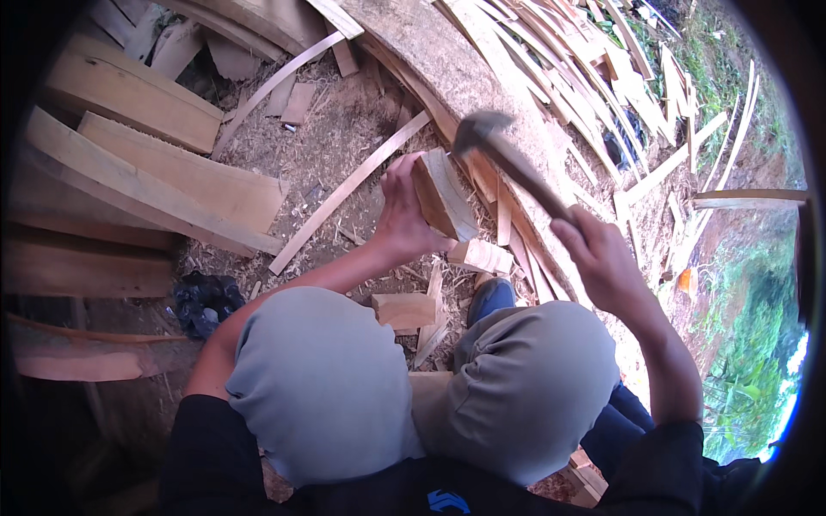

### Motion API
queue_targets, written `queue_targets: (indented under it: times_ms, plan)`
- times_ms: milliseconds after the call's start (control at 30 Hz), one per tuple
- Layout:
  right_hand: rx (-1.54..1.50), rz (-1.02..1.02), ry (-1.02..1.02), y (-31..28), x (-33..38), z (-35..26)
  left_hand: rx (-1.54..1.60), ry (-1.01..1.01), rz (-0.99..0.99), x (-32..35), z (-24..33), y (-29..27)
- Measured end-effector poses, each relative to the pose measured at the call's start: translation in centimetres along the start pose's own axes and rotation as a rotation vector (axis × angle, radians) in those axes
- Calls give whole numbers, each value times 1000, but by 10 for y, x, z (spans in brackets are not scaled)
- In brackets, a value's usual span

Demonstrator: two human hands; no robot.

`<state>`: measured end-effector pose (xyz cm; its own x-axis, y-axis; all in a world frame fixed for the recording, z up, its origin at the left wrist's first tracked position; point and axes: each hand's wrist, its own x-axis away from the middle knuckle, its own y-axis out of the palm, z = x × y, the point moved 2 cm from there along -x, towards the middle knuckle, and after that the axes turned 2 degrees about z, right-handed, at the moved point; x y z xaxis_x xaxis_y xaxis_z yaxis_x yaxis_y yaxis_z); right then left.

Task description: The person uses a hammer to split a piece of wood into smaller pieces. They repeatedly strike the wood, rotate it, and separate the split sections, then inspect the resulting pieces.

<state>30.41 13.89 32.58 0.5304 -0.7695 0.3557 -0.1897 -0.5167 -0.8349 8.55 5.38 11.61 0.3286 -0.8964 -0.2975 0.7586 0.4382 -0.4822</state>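
My left hand (pixel 403 211) grips a wooden block (pixel 446 196) by its left side and holds it tilted on edge, between my knees and the large plank. My right hand (pixel 602 262) is closed round the wooden handle of a hammer (pixel 532 176). The hammer's dark metal head is raised just above and beyond the block's upper end, apart from it as far as I can tell. Below the held block lies a smaller pale wood block (pixel 482 255); whether the two touch is unclear. Another cut block (pixel 404 310) rests on the ground nearer my knees.
Thick boards (pixel 172 168) are stacked at the left, with a black plastic bag (pixel 206 303) beside them. A long wide plank (pixel 516 112) runs past my hands. Thin strips (pixel 559 64) pile up beyond it. A loose strip (pixel 348 193) lies across sawdust-covered ground.
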Motion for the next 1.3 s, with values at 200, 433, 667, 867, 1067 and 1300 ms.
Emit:
queue_targets:
  times_ms: [200, 433, 667, 867, 1067, 1300]
  plan:
    - [51, -15, -49, 6, -7, 0, -6, 57, -15, -1, 1, 0]
    - [-10, 21, 1, -5, -7, -8, 7, 49, -41, -1, -1, 3]
    - [-171, 110, 51, -19, -12, -12, -30, 37, -45, -2, -6, 0]
    - [-135, -11, 150, -26, -14, 2, -6, 96, -41, 5, -4, 2]
    - [20, -105, 57, -9, -11, 10, 13, 144, -3, 7, -8, 3]
    - [20, -92, 55, 0, -11, 14, 7, 149, -8, 4, -10, 6]
